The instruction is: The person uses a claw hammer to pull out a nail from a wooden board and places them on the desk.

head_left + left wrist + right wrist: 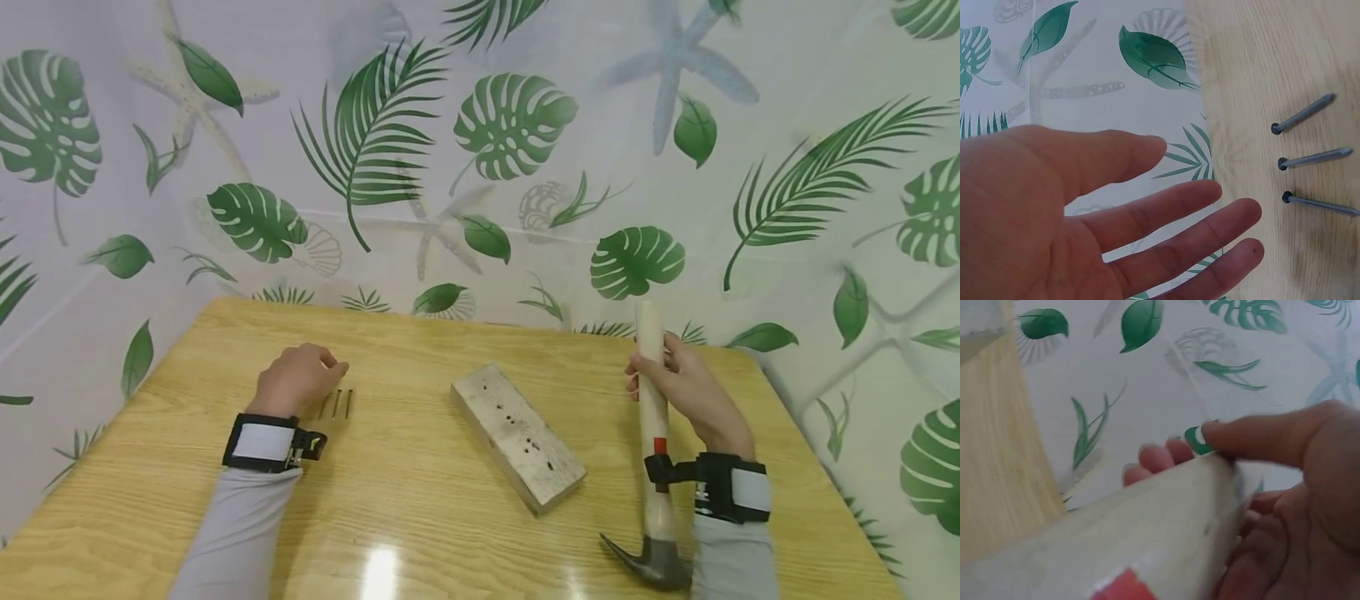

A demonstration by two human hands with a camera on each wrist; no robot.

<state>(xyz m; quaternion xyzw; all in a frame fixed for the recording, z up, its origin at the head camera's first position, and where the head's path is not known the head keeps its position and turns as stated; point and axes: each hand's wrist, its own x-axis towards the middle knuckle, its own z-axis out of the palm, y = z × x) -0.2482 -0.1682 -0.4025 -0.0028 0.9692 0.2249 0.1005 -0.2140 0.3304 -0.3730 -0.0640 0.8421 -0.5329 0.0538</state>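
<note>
At the right of the table, my right hand [686, 383] holds a claw hammer [651, 425] by its pale wooden handle. The handle points away from me, and its dark claw head [660, 562] lies nearest me. In the right wrist view the thumb [1260, 434] and fingers come round the handle [1122, 531], which has a red mark. My left hand [296, 379] is at the left with nothing in it, its fingers relaxed and apart in the left wrist view. Beside its fingertips stand three nails [1316, 156], side by side on the tabletop.
Between the hands lies a wooden block [517, 437], set at a slant, with several dark holes along its top. The wooden table [405, 500] runs back to a hanging cloth [420, 275] printed with leaves. Both wrists wear black straps.
</note>
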